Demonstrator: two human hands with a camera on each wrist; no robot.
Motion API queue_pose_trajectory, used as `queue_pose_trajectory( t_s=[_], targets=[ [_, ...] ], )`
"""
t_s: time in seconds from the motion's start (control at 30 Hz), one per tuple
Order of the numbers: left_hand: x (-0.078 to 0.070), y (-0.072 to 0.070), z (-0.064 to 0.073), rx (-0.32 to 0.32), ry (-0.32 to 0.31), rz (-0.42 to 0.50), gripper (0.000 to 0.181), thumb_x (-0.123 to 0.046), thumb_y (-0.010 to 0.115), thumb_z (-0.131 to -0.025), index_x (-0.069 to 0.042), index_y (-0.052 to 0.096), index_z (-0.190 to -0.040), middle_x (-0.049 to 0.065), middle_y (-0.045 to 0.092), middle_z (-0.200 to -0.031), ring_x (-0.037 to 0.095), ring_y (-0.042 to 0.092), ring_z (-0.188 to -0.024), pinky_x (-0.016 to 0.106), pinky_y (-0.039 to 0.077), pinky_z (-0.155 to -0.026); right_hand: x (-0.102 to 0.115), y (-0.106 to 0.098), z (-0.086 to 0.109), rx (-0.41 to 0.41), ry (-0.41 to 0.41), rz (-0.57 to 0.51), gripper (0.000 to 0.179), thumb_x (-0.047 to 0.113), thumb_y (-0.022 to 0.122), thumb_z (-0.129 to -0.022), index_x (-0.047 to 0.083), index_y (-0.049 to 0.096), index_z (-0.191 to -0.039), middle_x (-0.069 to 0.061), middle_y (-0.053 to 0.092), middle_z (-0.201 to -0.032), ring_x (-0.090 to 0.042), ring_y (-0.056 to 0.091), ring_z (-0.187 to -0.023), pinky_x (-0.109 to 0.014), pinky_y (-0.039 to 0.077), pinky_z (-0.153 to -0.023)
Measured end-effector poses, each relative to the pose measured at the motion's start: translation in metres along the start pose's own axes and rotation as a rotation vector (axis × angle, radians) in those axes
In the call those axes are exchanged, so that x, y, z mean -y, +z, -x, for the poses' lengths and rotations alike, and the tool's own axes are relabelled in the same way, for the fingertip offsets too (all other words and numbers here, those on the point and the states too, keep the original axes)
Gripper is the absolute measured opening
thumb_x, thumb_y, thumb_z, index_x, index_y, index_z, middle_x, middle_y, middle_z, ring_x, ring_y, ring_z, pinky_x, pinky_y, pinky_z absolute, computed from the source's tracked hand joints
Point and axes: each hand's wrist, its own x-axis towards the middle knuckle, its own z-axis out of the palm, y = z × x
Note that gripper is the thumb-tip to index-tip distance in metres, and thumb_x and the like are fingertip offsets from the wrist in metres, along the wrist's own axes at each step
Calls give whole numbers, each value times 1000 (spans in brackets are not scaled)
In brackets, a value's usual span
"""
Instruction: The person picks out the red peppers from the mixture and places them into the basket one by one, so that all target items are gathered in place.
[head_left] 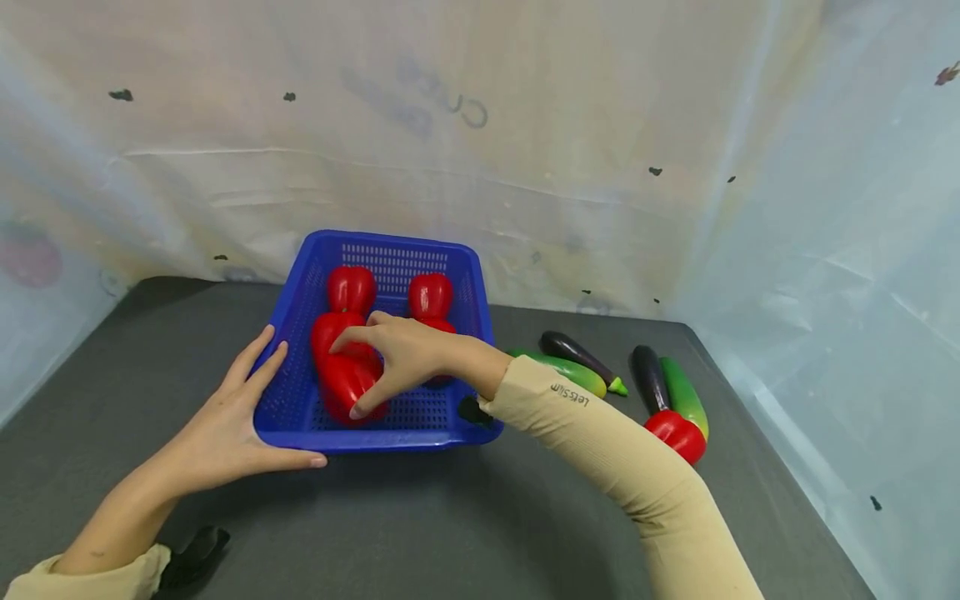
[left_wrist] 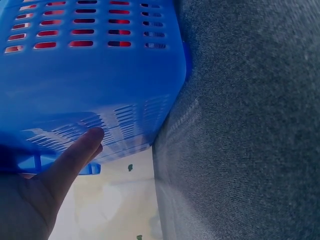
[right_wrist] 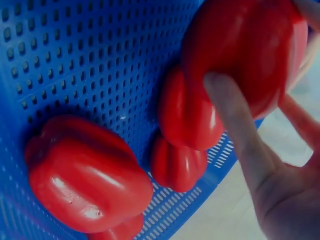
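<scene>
A blue slotted basket [head_left: 375,442] holds several red bell peppers, among them one at the back left [head_left: 351,287] and one at the back right [head_left: 431,296]. My left hand [head_left: 225,425] lies against the basket's near left corner, fingers straight along the left side, thumb along the front. In the left wrist view a straight finger [left_wrist: 82,150] touches the outer wall. My right hand [head_left: 408,354] reaches over the basket and grips the nearest red bell pepper [right_wrist: 245,45], thumb on one side and fingers on the other. That pepper overlaps the others in the right wrist view.
Right of the basket lie a green-yellow cucumber-like vegetable [head_left: 570,371] and an eggplant [head_left: 581,354]. Farther right another eggplant [head_left: 648,375], a green vegetable [head_left: 684,392] and a red pepper [head_left: 677,435] lie together. Plastic sheeting [head_left: 487,167] hangs behind the grey table [head_left: 420,525].
</scene>
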Motion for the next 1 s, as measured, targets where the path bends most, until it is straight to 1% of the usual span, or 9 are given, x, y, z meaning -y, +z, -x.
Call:
queue_pose_trajectory(
  t_s=[0.2, 0.27, 0.47, 0.63, 0.73, 0.83, 0.93, 1.0],
  targets=[
    [1, 0, 1, -7, 9, 2, 129, -48, 85, -62, -6, 6, -155, 10, -14, -161, 54, 13, -138, 78, 29, -88, -2, 6, -13, 49, 0, -20, 73, 47, 75, -76, 27, 46, -139, -2, 48, -127, -16, 47, -114, -22, 48, -84],
    [1, 0, 1, -8, 8, 1, 129, -49, 85, -62, -7, 6, -155, 10, -14, -161, 54, 14, -138, 78, 29, -88, -3, 8, -17, 58, -2, -25, 73, 47, 75, -76, 26, 45, -139, -2, 48, -129, -16, 46, -115, -23, 48, -85],
    [1, 0, 1, -10, 12, 1, 130, -50, 85, -62, -7, 5, -155, 9, -14, -161, 54, 15, -138, 78, 29, -89, -1, 16, -26, 43, 17, -28, 76, 50, 75, -75, 24, 44, -140, -3, 47, -130, -12, 44, -112, -24, 50, -87],
    [1, 0, 1, -11, 18, 4, 130, -50, 85, -61, -7, 6, -155, 10, -14, -161, 53, 15, -138, 78, 29, -89, 2, 22, -32, 49, 44, 14, 83, 56, 73, -75, 21, 41, -143, -3, 47, -134, -12, 46, -113, -29, 49, -95],
    [1, 1, 0, -13, 26, 5, 131, -49, 86, -61, -7, 5, -155, 10, -14, -161, 54, 14, -138, 78, 29, -89, 3, 23, -33, 55, 33, 20, 82, 58, 70, -76, 19, 41, -142, -3, 48, -133, -10, 48, -111, -28, 48, -96],
    [1, 1, 0, -17, 30, 3, 131, -49, 86, -61, -7, 5, -155, 9, -14, -161, 54, 13, -139, 78, 28, -90, 2, 21, -33, 36, 7, 17, 77, 57, 70, -78, 19, 43, -140, -2, 49, -132, -10, 49, -112, -27, 47, -97],
    [1, 1, 1, -19, 31, 4, 131, -49, 87, -61, -7, 5, -155, 9, -14, -161, 54, 13, -139, 78, 28, -89, 1, 16, -29, 19, -17, 28, 75, 54, 70, -80, 17, 44, -140, -4, 48, -134, -13, 50, -115, -26, 46, -97],
    [2, 1, 1, -17, 32, 4, 131, -49, 86, -61, -7, 5, -155, 9, -14, -161, 54, 13, -139, 78, 29, -89, 1, 12, -25, 17, -28, 39, 75, 52, 70, -80, 16, 45, -141, -5, 48, -134, -15, 52, -112, -25, 47, -95]
  ],
)
